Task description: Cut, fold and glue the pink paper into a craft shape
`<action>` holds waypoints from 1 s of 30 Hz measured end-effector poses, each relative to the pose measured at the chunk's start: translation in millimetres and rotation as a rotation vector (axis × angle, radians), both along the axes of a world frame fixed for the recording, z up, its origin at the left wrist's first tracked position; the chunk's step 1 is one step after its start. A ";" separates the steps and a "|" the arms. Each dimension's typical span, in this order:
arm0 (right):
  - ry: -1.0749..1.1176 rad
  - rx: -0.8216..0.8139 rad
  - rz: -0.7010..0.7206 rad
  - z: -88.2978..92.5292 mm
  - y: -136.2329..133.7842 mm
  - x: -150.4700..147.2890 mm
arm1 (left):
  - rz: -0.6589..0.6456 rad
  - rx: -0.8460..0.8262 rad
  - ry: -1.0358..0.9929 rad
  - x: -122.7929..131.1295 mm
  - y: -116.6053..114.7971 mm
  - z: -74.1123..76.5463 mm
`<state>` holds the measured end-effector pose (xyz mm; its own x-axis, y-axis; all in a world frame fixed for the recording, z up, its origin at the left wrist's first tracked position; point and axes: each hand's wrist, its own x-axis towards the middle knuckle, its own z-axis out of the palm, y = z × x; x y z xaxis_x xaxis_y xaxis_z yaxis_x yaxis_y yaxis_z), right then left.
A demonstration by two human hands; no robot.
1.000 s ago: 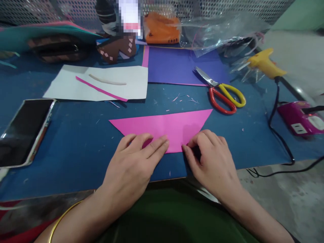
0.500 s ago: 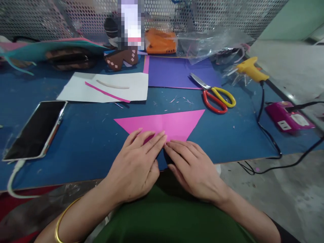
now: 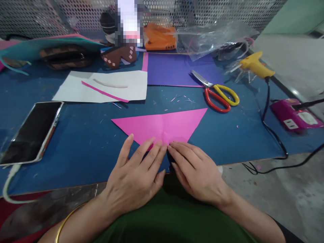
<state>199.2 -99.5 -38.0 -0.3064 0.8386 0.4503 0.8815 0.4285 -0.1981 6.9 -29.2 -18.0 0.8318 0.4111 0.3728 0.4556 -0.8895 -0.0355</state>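
Observation:
A pink sheet of paper (image 3: 162,125), folded into a triangle, lies on the blue table near its front edge, long side facing away from me. Faint crease lines run near its middle. My left hand (image 3: 139,168) rests with fingers stretched over the paper's near left part, little finger spread outward. Beside it, my right hand (image 3: 196,168) lays its extended fingers on the near right part. The fingertips of both hands almost meet at the near middle. The paper's near corner is hidden under them. Neither hand grips the paper; both press from above.
Scissors (image 3: 217,96) with red and yellow handles lie beyond the paper, by a purple sheet (image 3: 174,69). White paper (image 3: 76,89) carries thin strips. A phone (image 3: 32,130) charges at left. At right are a yellow glue gun (image 3: 257,65) and a magenta power socket (image 3: 295,114).
My left fingers have spread and slid back toward the paper's near edge, uncovering more of it. My right hand has barely moved. The view has shifted slightly.

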 end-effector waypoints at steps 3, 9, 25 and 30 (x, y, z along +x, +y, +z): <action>-0.037 -0.004 0.004 3.0 -0.4 -1.4 | -0.020 -0.002 0.008 1.0 0.9 1.6; -0.184 0.027 -0.011 9.8 0.3 -7.9 | 0.013 -0.016 0.030 4.4 -2.9 4.2; -0.079 0.030 -0.184 2.3 -14.4 -1.2 | 0.131 0.004 -0.039 -13.7 -10.3 3.7; -0.103 0.027 -0.201 3.3 -16.6 0.8 | 0.134 0.032 -0.040 -22.1 -8.3 0.3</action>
